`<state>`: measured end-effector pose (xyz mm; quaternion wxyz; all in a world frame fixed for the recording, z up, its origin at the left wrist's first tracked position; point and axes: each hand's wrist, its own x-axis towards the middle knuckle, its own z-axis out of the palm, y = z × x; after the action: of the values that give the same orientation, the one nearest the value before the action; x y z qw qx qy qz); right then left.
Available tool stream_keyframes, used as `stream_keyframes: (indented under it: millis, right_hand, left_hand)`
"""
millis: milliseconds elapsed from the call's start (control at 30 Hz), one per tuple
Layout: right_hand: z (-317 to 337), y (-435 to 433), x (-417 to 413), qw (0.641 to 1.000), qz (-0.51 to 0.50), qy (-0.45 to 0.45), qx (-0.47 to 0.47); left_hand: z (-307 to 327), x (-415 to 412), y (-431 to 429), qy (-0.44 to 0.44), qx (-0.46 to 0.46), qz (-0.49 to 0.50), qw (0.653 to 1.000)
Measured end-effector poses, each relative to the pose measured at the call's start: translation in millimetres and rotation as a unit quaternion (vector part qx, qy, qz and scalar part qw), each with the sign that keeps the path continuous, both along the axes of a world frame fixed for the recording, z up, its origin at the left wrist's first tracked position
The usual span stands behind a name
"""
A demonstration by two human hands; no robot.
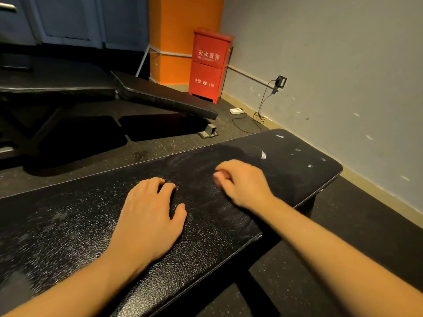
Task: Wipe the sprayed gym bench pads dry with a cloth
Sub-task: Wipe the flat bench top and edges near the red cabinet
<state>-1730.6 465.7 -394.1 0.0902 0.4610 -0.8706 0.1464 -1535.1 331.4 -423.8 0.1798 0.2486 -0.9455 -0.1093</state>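
"Where is the bench pad [80, 225]?"

"Right in front of the person. It is long and black, and it runs from the near left to the far right, close to the grey wall [343, 65]."

"What does it look like?"

"The near part has lots of little shiny specks. Farther along there is a dull, smeary patch, and past that a curved white streak [263, 154] and some small white marks."

"What are the hands doing?"

"The left hand [148, 216] lies palm down on the pad with loose fingers and holds nothing. The right hand [242, 181] is just beyond it, on the smeary patch. Its fingers are curled under, but it is blurry, so I cannot tell if it holds something."

"Do the hands touch?"

"No, they are near each other but apart."

"What else is in the room?"

"Another black bench [160, 94] stands across the dark floor [354, 236], one pad flat and one sloping down. Behind it is a red box [209, 65] with white writing, next to an orange pillar [174, 30]. A black cord [263, 104] hangs from a plug [281, 81] on the wall, and a small white box [237, 110] lies on the floor near it."
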Motion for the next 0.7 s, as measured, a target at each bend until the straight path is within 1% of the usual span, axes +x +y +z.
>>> stream_keyframes:
  millis: [67,133,167,200,267,333,367,400,433,467,500,533,567,633,700]
  right_hand:
    - [-3,-1,-44,0.993,-0.117,0.027,0.003]
    - [-7,-18,-72,0.976,-0.213,0.038,0.001]
    - [-9,-31,-75,0.971,-0.235,0.038,-0.007]
    - [-11,-48,-71,0.971,-0.236,0.037,-0.012]
    - [-12,-84,-45,0.982,-0.183,0.034,-0.013]
    - [-8,-108,-11,0.998,-0.060,0.009,-0.001]
    - [-6,-111,1,1.000,0.018,-0.018,0.012]
    - [-2,-109,5,0.996,0.074,-0.048,0.025]
    - [2,-103,0,0.991,0.099,-0.084,0.021]
    - [5,-95,-10,0.988,0.089,-0.123,0.009]
    - [7,-86,-23,0.988,0.053,-0.148,-0.010]
    - [9,-76,-37,0.988,0.002,-0.150,-0.024]
    - [10,-67,-47,0.989,-0.055,-0.134,-0.027]
    - [7,-56,-56,0.987,-0.156,-0.034,-0.011]
    - [4,-53,-50,0.982,-0.173,0.059,-0.040]
  left_hand:
    - [-1,-2,-1,-0.006,0.004,0.001,1.000]
    - [-1,-2,0,-0.007,0.006,0.001,1.000]
    - [-1,-2,0,-0.006,0.005,0.002,1.000]
    - [0,-1,1,-0.004,0.006,0.002,1.000]
    - [0,-1,0,-0.001,0.007,0.005,1.000]
    - [-1,-1,-1,-0.003,0.004,0.005,1.000]
    - [-1,-1,-1,-0.004,0.003,0.004,1.000]
    - [-2,-1,-2,-0.003,0.001,0.003,1.000]
    - [-2,-1,-2,0.001,0.000,0.004,1.000]
    - [-2,-1,-2,0.003,0.001,0.004,1.000]
    - [-2,-1,-2,0.003,0.002,0.003,1.000]
    - [-3,-1,-3,0.002,0.002,0.001,1.000]
    - [-4,-1,-3,0.002,0.002,0.001,1.000]
    - [-4,-1,-3,0.004,0.002,0.002,1.000]
    - [-4,-1,-2,0.003,0.002,0.004,1.000]
